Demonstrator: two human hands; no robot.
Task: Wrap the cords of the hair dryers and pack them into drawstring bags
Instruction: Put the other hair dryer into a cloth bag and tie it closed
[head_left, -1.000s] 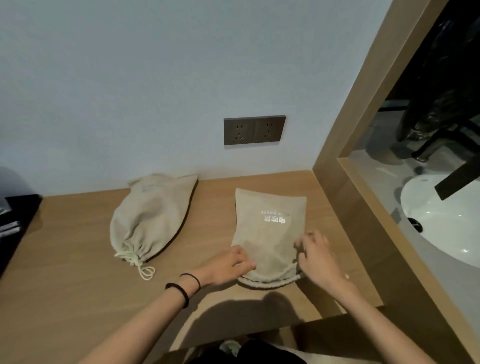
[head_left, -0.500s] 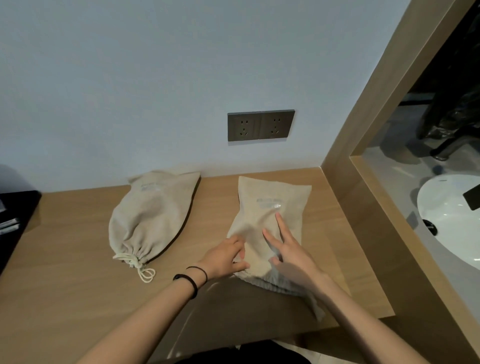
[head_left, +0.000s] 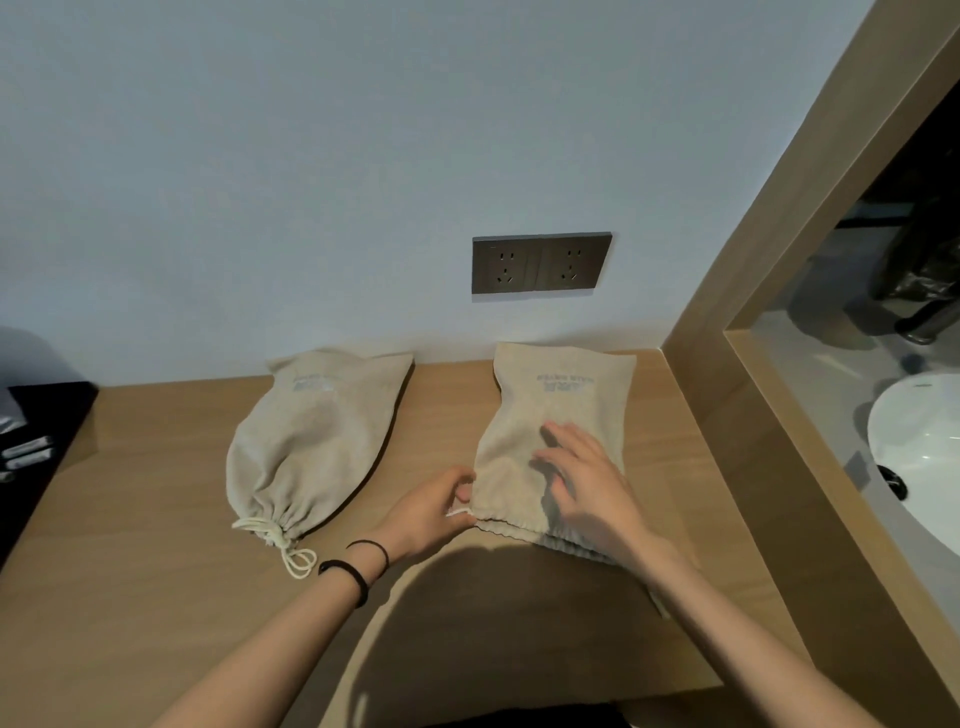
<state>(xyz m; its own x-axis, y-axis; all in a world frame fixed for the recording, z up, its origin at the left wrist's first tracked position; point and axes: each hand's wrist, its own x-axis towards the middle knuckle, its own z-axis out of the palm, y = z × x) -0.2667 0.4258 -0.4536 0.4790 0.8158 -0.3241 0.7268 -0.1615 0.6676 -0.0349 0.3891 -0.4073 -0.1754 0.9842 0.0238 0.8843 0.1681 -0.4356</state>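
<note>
Right drawstring bag: laid flat on the counter, mouth toward the viewer; near-left corner pinched by left hand fingers; right hand spread flat on the cloth, fingers released. Left drawstring bag: cinched, well apart.

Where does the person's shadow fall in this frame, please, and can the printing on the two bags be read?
Head view: a broad dark shadow covers the near edge of the wooden counter below the hands. Head view: the print on the left bag and right bag is too blurred to read. Head view: the wide lens slants the wooden frame.
</note>
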